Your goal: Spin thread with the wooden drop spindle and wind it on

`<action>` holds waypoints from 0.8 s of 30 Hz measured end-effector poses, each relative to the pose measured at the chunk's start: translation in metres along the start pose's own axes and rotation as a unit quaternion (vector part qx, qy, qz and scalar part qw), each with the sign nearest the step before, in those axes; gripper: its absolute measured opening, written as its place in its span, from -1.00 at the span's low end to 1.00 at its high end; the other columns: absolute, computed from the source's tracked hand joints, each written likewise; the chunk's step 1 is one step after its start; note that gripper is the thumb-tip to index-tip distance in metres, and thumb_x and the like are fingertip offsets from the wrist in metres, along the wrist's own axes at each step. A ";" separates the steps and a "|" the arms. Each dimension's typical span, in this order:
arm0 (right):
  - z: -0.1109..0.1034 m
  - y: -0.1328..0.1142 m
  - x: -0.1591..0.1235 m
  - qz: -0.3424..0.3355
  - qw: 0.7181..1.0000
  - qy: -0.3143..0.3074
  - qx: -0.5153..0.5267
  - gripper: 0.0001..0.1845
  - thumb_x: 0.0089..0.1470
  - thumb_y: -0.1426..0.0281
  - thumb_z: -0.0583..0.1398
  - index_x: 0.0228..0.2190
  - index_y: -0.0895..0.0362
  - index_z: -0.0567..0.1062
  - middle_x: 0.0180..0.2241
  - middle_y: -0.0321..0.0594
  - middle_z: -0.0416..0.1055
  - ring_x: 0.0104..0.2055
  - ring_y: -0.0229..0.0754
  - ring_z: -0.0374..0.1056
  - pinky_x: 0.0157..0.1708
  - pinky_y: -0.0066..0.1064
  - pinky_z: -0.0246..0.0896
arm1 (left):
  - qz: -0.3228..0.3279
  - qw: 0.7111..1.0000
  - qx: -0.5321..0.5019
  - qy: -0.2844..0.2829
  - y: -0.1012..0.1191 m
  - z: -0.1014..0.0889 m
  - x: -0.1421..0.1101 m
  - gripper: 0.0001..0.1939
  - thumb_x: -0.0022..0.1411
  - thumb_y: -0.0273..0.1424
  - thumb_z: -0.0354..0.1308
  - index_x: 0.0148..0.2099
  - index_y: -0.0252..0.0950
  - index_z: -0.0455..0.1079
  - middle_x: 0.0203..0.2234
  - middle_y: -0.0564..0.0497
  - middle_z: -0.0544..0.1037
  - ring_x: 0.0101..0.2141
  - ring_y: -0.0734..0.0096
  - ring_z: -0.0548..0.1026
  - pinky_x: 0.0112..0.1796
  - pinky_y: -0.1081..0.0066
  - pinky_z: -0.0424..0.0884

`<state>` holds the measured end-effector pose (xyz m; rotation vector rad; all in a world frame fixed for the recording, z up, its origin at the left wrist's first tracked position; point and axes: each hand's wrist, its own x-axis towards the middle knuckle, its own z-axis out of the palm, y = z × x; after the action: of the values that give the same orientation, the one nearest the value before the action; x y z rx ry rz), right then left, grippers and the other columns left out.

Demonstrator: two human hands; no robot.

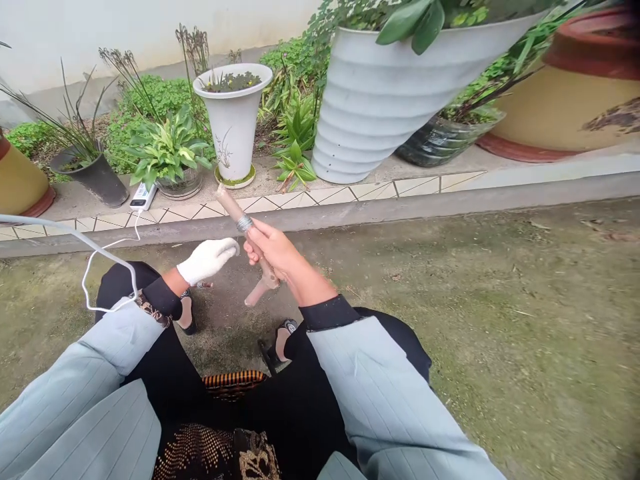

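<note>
My right hand (274, 252) is bare and wrapped round a brown wooden handle (231, 204) with a metal ring, held tilted up to the left; its lower end (260, 289) pokes out below the hand. My left hand (207, 260) wears a white glove and is curled into a loose fist just left of the handle, close to it; nothing shows inside the glove. Both hands hover above my knees and sandalled feet (280, 337).
A tiled ledge (350, 193) runs across ahead, carrying a small white pot (233, 120), a large ribbed white pot (380, 100), a dark pot (95, 175) and a yellow-red pot (575, 93). A white power strip (143, 196) with a cable lies on the ledge. Bare ground stretches right.
</note>
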<state>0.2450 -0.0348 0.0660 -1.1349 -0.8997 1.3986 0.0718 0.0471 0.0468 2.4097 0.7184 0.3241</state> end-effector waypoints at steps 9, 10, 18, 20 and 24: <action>-0.036 -0.001 -0.003 0.053 0.826 0.090 -0.554 -0.56 0.13 0.21 0.13 0.03 0.07 0.43 -0.30 -0.11 0.49 -0.34 -0.17 0.36 -0.38 -0.42 0.16 | 0.024 0.978 0.184 -0.092 0.004 0.002 -0.004 -0.67 0.35 -0.27 -0.14 -0.14 -0.29 0.42 -0.37 -0.05 0.54 -0.34 0.27 0.47 -0.30 0.41 0.28; -0.036 -0.004 -0.005 0.069 0.783 0.041 -0.617 -0.63 0.11 0.24 0.15 -0.06 0.09 0.49 -0.26 -0.08 0.50 -0.29 -0.14 0.37 -0.37 -0.42 0.14 | 0.036 0.977 0.184 -0.101 0.004 0.002 -0.005 -0.67 0.35 -0.27 -0.13 -0.15 -0.29 0.43 -0.37 -0.05 0.54 -0.34 0.27 0.47 -0.30 0.41 0.28; -0.036 -0.021 -0.014 0.081 0.898 -0.292 -0.318 -0.66 0.02 0.28 0.20 -0.15 0.14 0.48 -0.49 -0.32 0.40 -0.54 -0.37 0.22 -0.53 -0.53 0.10 | -0.002 0.989 -0.139 -0.057 -0.002 0.005 -0.006 -0.68 0.30 -0.21 -0.09 -0.26 -0.34 0.36 -0.48 0.04 0.42 -0.47 0.46 0.34 -0.40 0.50 0.26; -0.041 -0.022 -0.009 -0.005 0.967 -0.127 -0.219 -0.60 0.03 0.16 0.19 -0.17 0.17 0.43 -0.50 -0.33 0.35 -0.57 -0.39 0.17 -0.56 -0.54 0.08 | -0.032 0.978 -0.202 -0.037 -0.002 0.009 -0.006 -0.62 0.31 -0.15 -0.12 -0.24 -0.35 0.34 -0.56 0.09 0.32 -0.55 0.51 0.26 -0.48 0.53 0.21; -0.050 -0.017 0.005 -0.048 0.968 0.109 -0.223 -0.59 0.08 0.08 0.13 -0.23 0.18 0.41 -0.49 -0.27 0.35 -0.57 -0.35 0.18 -0.56 -0.51 0.11 | 0.007 0.975 -0.158 -0.157 0.003 0.013 -0.006 -0.64 0.29 -0.18 -0.07 -0.28 -0.36 0.39 -0.52 0.07 0.38 -0.53 0.53 0.26 -0.43 0.54 0.22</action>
<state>0.2982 -0.0307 0.0682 -1.5261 -1.1237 0.9918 0.0727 0.0354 0.0384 2.0977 0.4659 0.0522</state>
